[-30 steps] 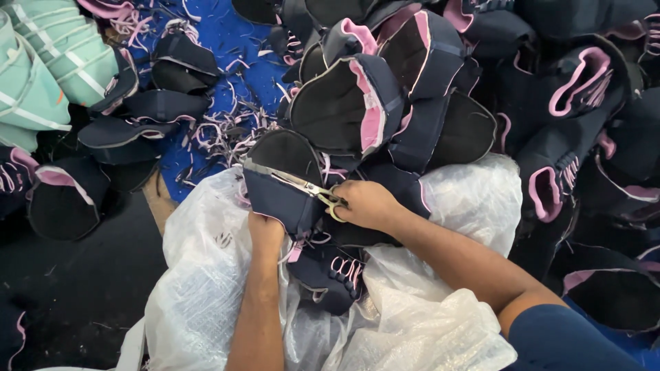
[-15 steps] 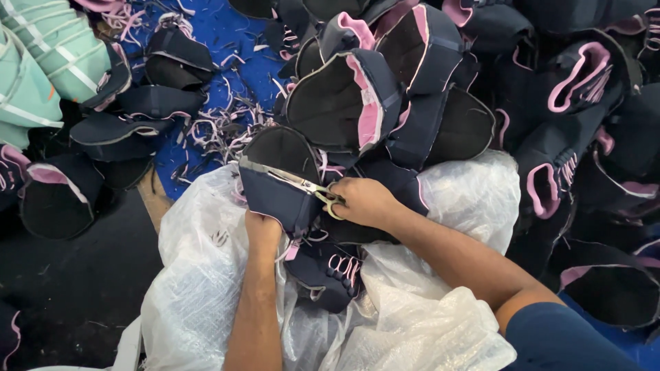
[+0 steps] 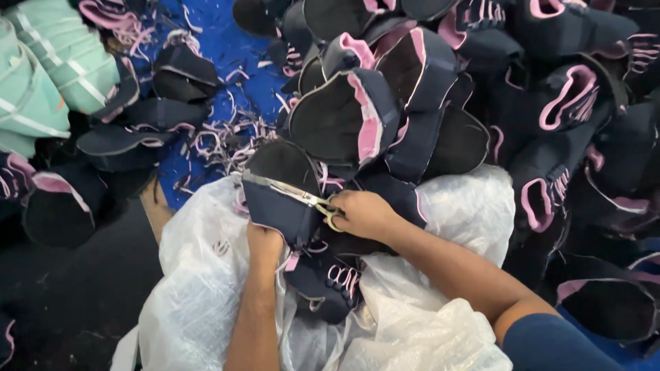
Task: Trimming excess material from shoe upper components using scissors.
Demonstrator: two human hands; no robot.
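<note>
- Trimming a navy shoe upper (image 3: 278, 199) over a white plastic sheet (image 3: 199, 275) at near centre.
- Left hand (image 3: 265, 244) clamped on the upper's near edge.
- Right hand (image 3: 364, 214) closed round scissors (image 3: 295, 194), blades lying along the upper's far edge.
- Judged midway: pink-and-white offcuts (image 3: 220, 137) strewn on the blue floor (image 3: 227, 48) to the far left.
- Large heap of navy-and-pink uppers (image 3: 440, 103) far and right; trimmed or untrimmed, cannot tell.
- Mint-green pieces (image 3: 41, 75) at far left, untouched.
</note>
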